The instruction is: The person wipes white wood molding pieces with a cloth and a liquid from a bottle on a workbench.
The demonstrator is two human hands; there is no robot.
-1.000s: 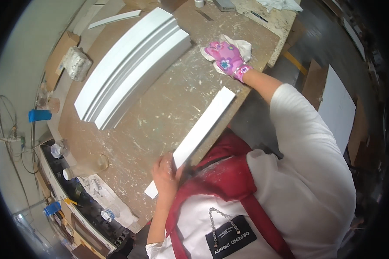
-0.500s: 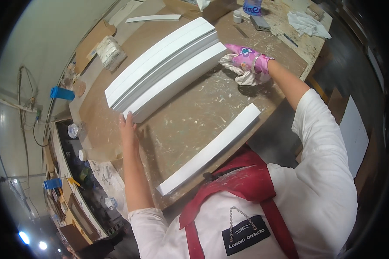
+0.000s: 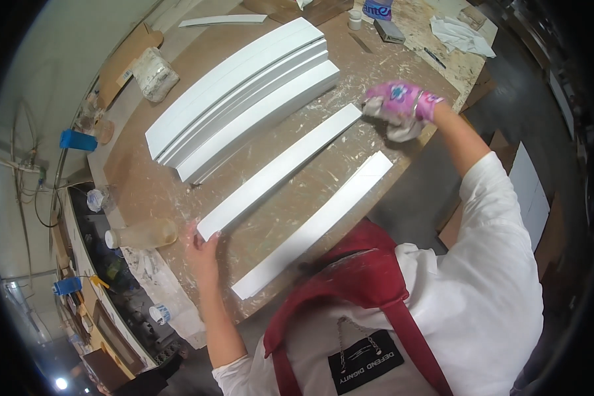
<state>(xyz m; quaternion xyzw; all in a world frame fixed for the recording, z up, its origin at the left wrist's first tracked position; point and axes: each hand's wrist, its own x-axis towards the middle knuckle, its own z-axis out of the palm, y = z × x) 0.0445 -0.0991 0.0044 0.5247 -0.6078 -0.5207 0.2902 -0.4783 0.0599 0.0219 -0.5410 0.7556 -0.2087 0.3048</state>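
Note:
A curved white strip spans the space between my two hands, just above or on the brown worktable; which of the two I cannot tell. My bare left hand grips its left end with thumb and fingers. My right hand, in a pink flowered glove, is closed around a bunched whitish rag at the strip's right end. Beyond it stands a stack of curved white pieces. Another white strip lies along the near table edge, close to my red apron.
A plastic bottle of yellowish liquid lies at the left table edge. A wrapped white block and a thin white strip sit farther back. At the far right are a small white jar, a grey box, a pen and a white cloth.
One curved strip has come away from the stack toward me, between both hands. My left hand moved nearer, and my gloved right hand moved right and nearer with the rag.

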